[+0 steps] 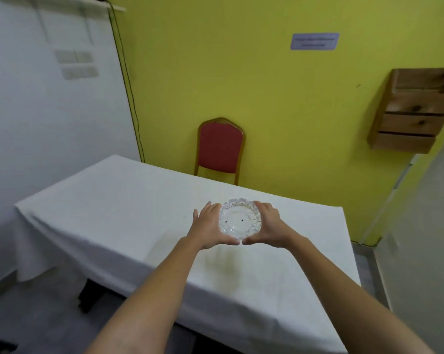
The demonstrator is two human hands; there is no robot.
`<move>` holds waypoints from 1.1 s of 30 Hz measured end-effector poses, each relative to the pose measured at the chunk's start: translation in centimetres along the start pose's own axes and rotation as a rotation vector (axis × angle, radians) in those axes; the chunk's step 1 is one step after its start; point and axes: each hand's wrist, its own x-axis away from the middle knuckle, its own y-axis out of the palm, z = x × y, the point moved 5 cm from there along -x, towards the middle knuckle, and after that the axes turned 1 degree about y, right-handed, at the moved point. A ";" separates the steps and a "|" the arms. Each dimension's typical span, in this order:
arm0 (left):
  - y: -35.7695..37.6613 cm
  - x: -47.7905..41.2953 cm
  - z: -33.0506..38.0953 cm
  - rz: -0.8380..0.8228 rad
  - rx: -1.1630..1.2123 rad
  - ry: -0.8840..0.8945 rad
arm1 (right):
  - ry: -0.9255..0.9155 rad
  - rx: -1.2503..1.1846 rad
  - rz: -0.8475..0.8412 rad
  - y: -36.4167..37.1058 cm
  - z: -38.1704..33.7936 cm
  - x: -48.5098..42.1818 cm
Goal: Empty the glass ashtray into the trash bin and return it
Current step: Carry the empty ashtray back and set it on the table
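Observation:
A round cut-glass ashtray [240,218] is over the white tablecloth of the table [113,213], near its far right part. Two small dark specks lie in its bowl. My left hand [208,226] cups its left side and my right hand [268,226] cups its right side, thumbs nearly touching under its near rim. I cannot tell whether the ashtray rests on the cloth or is lifted slightly. No trash bin is in view.
A red padded chair [219,149] stands against the yellow wall behind the table. A wooden wall rack [412,111] hangs at the right. The cloth has a yellowish stain [226,267] near my forearms. Grey floor shows left and right of the table.

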 end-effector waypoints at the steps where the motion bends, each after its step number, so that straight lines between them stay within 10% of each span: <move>1: -0.4 0.1 -1.4 -0.007 -0.022 -0.016 | 0.002 0.018 -0.019 1.1 -0.8 -0.7; 33: 2.2 -14.9 -23.8 -0.339 -0.157 -0.070 | 0.277 0.078 -0.137 18.2 -1.8 -20.6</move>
